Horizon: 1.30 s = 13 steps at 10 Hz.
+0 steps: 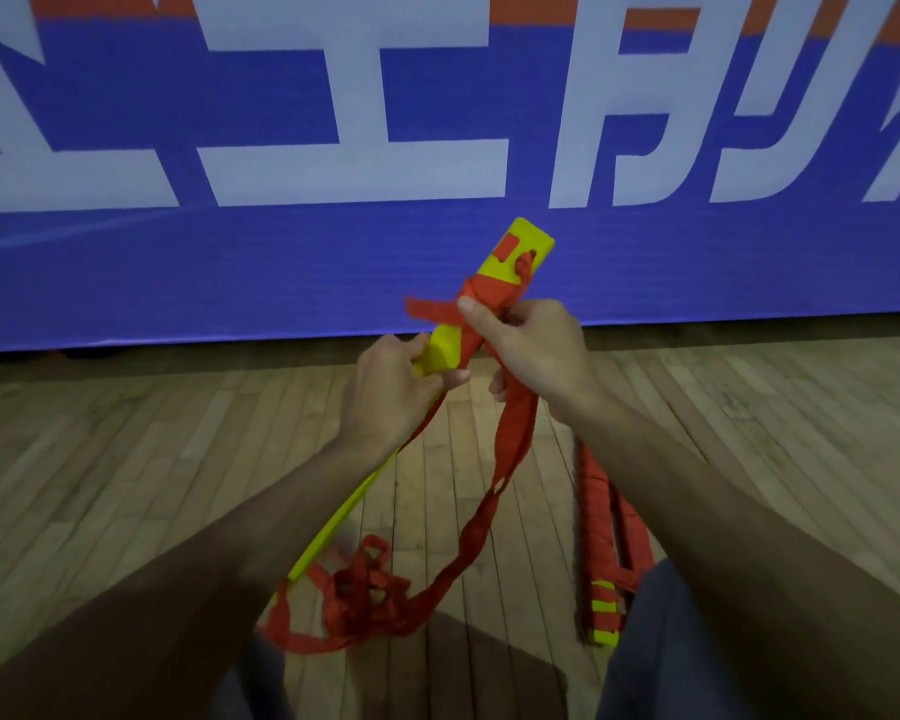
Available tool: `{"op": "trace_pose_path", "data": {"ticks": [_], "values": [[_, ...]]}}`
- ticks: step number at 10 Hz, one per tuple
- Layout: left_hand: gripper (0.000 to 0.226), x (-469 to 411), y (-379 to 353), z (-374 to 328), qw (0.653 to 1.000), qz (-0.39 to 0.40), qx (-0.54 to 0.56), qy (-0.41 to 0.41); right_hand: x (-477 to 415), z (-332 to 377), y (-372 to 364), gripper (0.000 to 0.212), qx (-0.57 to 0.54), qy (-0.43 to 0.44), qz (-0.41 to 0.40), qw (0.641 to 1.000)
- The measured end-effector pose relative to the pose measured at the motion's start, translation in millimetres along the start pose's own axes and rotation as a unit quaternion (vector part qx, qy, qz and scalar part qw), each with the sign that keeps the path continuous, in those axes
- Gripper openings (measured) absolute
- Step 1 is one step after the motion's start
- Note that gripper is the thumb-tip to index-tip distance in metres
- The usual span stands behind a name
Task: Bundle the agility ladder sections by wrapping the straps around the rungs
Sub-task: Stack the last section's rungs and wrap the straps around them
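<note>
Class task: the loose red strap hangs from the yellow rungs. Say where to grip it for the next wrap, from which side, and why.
Grip the red strap just below the wraps, where it hangs flat, coming from the right beside the right hand. Lower down it twists and ends in a tangle on the floor; the left hand holds the yellow rungs.

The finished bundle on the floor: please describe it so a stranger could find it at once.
From the big blue banner, come down the wooden floor to the person's right leg. The bundle lies beside it. Unlike the rungs the person holds, it is untouched and wrapped in red strap almost to its yellow end.
</note>
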<state>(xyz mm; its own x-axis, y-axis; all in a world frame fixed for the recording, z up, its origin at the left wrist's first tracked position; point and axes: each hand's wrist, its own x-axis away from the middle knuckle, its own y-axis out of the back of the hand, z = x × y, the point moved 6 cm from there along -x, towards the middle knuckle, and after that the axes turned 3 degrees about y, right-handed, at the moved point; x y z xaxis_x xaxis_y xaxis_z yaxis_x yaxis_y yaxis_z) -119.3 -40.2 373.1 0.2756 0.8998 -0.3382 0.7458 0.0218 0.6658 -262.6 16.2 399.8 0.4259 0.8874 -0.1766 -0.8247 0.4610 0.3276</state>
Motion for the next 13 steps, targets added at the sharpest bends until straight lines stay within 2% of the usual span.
{"op": "trace_pose_path", "data": {"ticks": [1,2,3,4,5,6,7,8,9,11,12,13], "values": [[0.026,-1.4,-5.6,-2.4,0.997,0.027,-0.047,-0.048,-4.4,-4.0,9.3,0.038,0.024,0.016,-0.058,0.998],[0.016,0.9,-1.7,-7.4,0.996,0.031,-0.040,-0.074,-11.1,-9.2,16.7,0.034,-0.011,0.000,-0.084,0.996],[0.027,2.7,1.9,-8.7,0.992,0.033,0.114,-0.045,-14.8,-7.9,22.6,0.030,-0.064,0.016,-0.097,0.993],[0.025,5.3,2.6,-16.8,0.964,0.072,0.252,-0.043,-13.7,0.5,20.8,0.017,-0.141,0.058,-0.051,0.987],[0.025,8.2,4.7,-22.3,0.942,0.093,0.321,-0.037,-12.2,7.5,20.4,0.013,-0.197,0.079,-0.013,0.977],[0.025,9.8,-0.9,-21.2,0.921,0.118,0.370,0.013,-12.4,8.8,23.3,0.013,-0.229,0.077,-0.004,0.970],[0.034,9.6,-17.8,-12.7,0.883,0.232,0.398,0.094,-12.7,10.4,24.3,0.016,-0.259,0.082,0.011,0.962],[0.043,10.5,-31.2,2.1,0.824,0.332,0.433,0.154,-14.0,11.0,26.4,0.017,-0.304,0.072,0.035,0.949],[0.044,4.9,-40.4,18.1,0.788,0.361,0.460,0.193,-15.3,10.7,27.2,0.017,-0.340,0.060,0.064,0.936],[0.050,15.6,-42.7,13.3,0.779,0.392,0.458,0.172,-13.9,9.1,17.9,0.017,-0.317,0.050,0.085,0.943],[0.039,20.0,-36.8,-4.0,0.767,0.407,0.479,0.129,-16.0,6.5,17.9,0.014,-0.292,0.032,0.081,0.952],[0.030,17.5,-30.3,-5.9,0.798,0.377,0.453,0.125,-18.0,2.3,20.1,0.016,-0.241,0.014,0.064,0.968]]}}
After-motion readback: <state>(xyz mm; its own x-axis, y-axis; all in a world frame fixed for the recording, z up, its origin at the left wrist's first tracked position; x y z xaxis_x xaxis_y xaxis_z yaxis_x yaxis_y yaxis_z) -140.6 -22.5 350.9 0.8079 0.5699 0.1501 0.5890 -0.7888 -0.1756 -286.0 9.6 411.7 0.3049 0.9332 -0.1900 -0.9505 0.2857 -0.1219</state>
